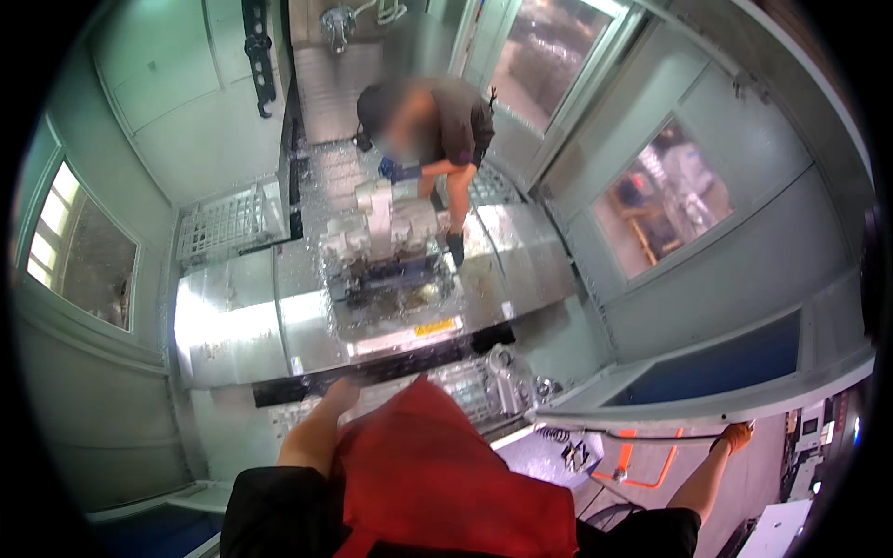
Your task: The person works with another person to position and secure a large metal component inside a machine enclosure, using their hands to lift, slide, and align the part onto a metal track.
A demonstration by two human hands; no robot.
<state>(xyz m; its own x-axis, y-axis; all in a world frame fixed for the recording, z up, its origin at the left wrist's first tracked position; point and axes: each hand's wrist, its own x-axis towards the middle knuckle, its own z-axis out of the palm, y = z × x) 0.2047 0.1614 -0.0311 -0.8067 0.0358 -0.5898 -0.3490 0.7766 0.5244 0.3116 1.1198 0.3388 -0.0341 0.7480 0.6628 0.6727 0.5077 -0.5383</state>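
red cloth (437, 465) beside left hand (339, 395)

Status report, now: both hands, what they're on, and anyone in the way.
Left hand resting at machine bed edge, beside red cloth. Right hand gripping sliding door edge, out wide. Co-worker crouched inside over the metal fixture.

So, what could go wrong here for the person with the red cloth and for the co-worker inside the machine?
1. The co-worker crouches on wet metal covers strewn with chips; a slip seems possible.
2. The left hand with the red cloth is near the chip-covered ledge; sharp chips might cut bare skin.
3. The right hand grips the door edge; fingers could be pinched if the door moves.
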